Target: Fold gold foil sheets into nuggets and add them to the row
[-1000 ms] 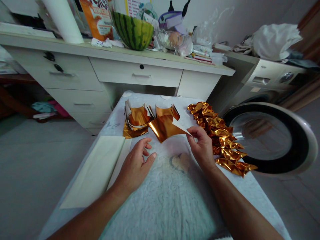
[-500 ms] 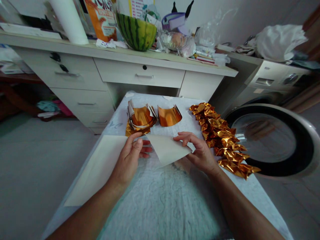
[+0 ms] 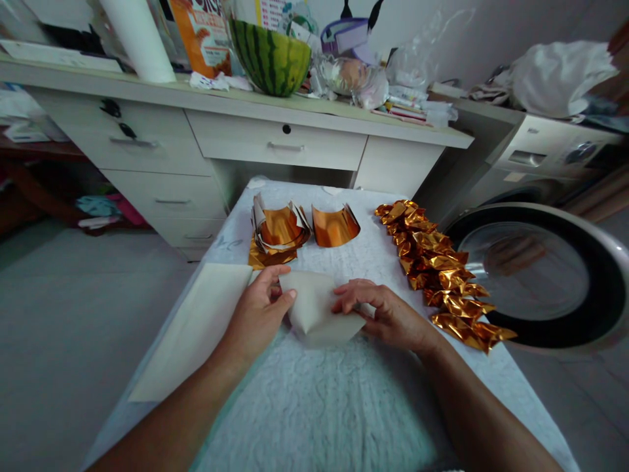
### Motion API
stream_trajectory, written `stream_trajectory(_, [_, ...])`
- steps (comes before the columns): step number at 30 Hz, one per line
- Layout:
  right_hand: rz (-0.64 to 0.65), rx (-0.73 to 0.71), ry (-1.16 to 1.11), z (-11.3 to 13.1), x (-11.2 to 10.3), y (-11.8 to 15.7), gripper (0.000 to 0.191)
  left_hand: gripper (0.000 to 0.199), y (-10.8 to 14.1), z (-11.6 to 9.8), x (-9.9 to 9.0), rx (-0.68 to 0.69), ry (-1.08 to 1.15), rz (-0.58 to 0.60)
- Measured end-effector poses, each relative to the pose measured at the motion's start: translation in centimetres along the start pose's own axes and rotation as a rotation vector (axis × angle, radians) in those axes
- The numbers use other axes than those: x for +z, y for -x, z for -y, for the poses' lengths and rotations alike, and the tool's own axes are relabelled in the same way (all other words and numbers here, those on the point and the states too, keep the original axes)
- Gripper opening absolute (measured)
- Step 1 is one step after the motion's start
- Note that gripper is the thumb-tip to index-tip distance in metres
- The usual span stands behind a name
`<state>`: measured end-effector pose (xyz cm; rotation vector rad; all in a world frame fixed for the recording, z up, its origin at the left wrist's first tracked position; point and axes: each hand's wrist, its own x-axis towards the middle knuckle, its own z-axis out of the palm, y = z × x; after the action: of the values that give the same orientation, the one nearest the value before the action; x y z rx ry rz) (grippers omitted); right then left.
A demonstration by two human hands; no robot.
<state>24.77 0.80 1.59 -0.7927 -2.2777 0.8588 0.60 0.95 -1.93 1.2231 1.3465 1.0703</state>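
A pale sheet of paper [image 3: 314,308], bent and slightly blurred, is between my two hands above the cloth-covered table [image 3: 295,406]. My left hand [image 3: 265,308] pinches its left edge between thumb and fingers. On the opposite side, my right hand [image 3: 381,311] grips the sheet with bent fingers. A flat stack of pale paper [image 3: 196,328] lies beside my left forearm. Beyond my hands stand curled gold sheets [image 3: 280,226] and one separate curved gold sheet [image 3: 337,226]. Several folded gold foil pieces [image 3: 437,262] form a row on the right.
Behind the table is a white drawer desk [image 3: 285,141] bearing half a watermelon [image 3: 270,56], a paper roll [image 3: 140,39], an orange packet [image 3: 204,36] and plastic bags. The open round door [image 3: 535,272] of a washing machine [image 3: 535,151] stands close to the table's right edge.
My left hand has closed on the paper's left edge. The sheet has bent over and shifted slightly left, with my right hand still on it. The view has moved slightly.
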Motion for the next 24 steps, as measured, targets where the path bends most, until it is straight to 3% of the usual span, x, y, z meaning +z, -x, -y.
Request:
stream_trajectory(5, [0.102, -0.008, 0.023, -0.2, 0.1, 0.1, 0.027, 0.042, 0.1, -0.2, 0.0, -0.014, -0.044, -0.017])
stream_trajectory(9, [0.117, -0.030, 0.049, -0.6, 0.4, 0.4, 0.038, 0.048, 0.3, -0.7, 0.0, -0.084, -0.008, -0.010])
stream_trajectory(12, [0.115, -0.031, 0.048, -1.0, 0.4, 0.6, 0.035, 0.058, 0.6, -1.0, 0.0, -0.087, -0.038, 0.000])
stream_trajectory(19, [0.061, -0.017, 0.028, -1.0, 0.0, 0.5, 0.030, 0.093, 1.4, -1.3, 0.0, -0.116, 0.037, 0.212])
stream_trajectory(24, [0.049, -0.004, 0.037, -0.7, -0.3, 0.4, 0.032, 0.085, 1.2, -1.2, -0.2, -0.128, 0.086, 0.212])
